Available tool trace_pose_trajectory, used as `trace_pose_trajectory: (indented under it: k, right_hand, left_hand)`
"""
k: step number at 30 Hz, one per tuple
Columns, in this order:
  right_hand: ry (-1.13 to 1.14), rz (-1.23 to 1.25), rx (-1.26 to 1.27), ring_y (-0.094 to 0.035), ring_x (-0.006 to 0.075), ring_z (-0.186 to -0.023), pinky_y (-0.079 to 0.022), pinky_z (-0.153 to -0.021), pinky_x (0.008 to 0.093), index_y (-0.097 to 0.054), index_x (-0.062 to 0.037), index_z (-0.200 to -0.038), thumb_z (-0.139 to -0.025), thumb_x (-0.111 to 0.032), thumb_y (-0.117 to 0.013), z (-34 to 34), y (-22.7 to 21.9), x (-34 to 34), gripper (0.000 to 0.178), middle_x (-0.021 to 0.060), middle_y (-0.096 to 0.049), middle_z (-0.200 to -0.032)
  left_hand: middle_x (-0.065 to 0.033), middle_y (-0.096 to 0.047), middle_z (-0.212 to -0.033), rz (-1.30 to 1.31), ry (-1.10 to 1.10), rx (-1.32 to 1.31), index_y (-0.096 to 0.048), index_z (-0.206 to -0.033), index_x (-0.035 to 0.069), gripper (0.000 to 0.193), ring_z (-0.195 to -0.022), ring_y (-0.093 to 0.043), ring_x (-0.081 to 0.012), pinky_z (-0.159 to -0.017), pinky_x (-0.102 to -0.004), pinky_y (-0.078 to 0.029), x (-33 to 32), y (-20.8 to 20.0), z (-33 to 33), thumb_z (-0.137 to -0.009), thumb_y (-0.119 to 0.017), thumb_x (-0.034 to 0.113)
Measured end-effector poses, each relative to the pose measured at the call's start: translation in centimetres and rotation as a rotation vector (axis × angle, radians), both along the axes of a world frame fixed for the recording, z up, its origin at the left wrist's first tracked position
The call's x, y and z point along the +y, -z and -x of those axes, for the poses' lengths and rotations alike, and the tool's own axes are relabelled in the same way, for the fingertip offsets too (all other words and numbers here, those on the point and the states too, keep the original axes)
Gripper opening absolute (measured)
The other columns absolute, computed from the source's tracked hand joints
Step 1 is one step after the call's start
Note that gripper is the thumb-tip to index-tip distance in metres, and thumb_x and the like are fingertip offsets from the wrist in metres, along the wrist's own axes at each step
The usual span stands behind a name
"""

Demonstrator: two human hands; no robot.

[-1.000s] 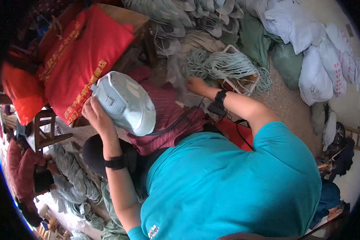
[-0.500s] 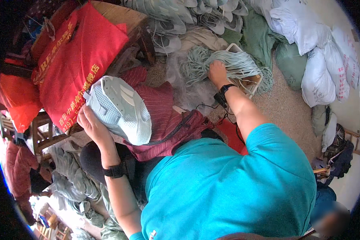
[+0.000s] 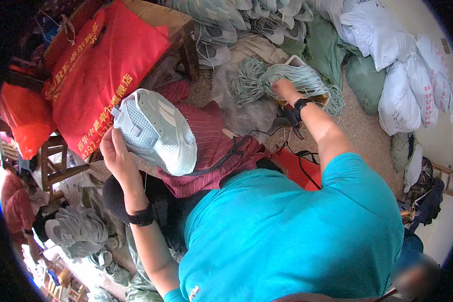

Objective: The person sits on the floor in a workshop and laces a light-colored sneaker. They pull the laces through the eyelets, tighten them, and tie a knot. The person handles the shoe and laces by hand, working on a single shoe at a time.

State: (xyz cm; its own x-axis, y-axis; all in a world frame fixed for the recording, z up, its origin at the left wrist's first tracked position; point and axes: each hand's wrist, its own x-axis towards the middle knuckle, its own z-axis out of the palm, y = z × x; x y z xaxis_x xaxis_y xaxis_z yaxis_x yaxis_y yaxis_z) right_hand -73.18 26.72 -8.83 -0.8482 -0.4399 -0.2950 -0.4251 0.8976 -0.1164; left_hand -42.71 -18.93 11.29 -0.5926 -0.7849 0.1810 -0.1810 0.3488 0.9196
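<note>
My left hand [image 3: 117,157] grips a pale grey-white mesh shoe upper [image 3: 178,137] by its heel end, thumb and fingers closed at the edge. The upper rests over the dark red striped cloth [image 3: 201,123] across my lap, its toe toward me. A thin thread hangs below it. My right hand [image 3: 286,91] reaches out to a thick bundle of pale green-blue shoelaces [image 3: 251,80], its fingers closed on some strands. Those laces drape over a white-rimmed box [image 3: 296,61]. What exactly the right fingertips pinch is partly hidden.
A wooden table [image 3: 158,17] with a red printed bag [image 3: 105,65] stands at the far left. Many more shoe uppers [image 3: 214,53] are piled at the back. White sacks [image 3: 397,95] and a green sack [image 3: 366,83] line the right side. A red object [image 3: 297,168] and black cord lie by my lap.
My right hand has shifted a little right and nearer to me along the shoelaces. The shoe upper in my left hand has moved slightly right and farther away.
</note>
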Motion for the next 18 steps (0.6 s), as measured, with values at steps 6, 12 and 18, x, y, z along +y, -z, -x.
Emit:
trace_pose_trajectory:
  k: [6, 12, 18]
  right_hand:
    - [0.033, 0.408, -0.296, -0.060, 0.0112, -0.074, -0.048, -0.067, 0.0288, -0.068, -0.0008, -0.088, -0.086, -0.020, -0.062, -2.9, -10.5, -9.8, 0.021, 0.0051, -0.067, -0.077]
    - [-0.671, 0.994, -0.354, -0.059, 0.0155, -0.075, -0.047, -0.068, 0.0290, -0.064, -0.0029, -0.094, -0.088, -0.012, -0.062, -15.7, -30.2, -19.6, 0.011, 0.0048, -0.063, -0.083]
    - [-0.358, 0.987, 0.069, -0.054, 0.0077, -0.071, -0.046, -0.063, 0.0225, -0.061, -0.0015, -0.093, -0.091, -0.004, -0.056, -13.8, -32.4, -19.4, 0.006, 0.0022, -0.059, -0.083]
  left_hand:
    - [-0.0117, -0.059, -0.117, 0.460, 0.213, 0.172, -0.058, -0.115, -0.002, 0.024, -0.095, -0.057, -0.0140, -0.083, -0.0275, -0.048, 5.1, -6.3, 0.7, -0.092, -0.053, -0.002]
    - [-0.0085, -0.056, -0.117, -0.483, 0.882, 0.135, -0.036, -0.141, 0.001, 0.061, -0.088, -0.061, -0.0109, -0.075, -0.0255, -0.049, 10.5, -8.8, 0.1, -0.088, -0.066, 0.009]
    - [0.0009, -0.056, -0.082, -0.642, 0.819, -0.013, -0.062, -0.106, 0.001, 0.021, -0.074, -0.049, -0.0089, -0.070, -0.0234, -0.042, 7.3, -9.6, -4.4, -0.098, -0.054, 0.019]
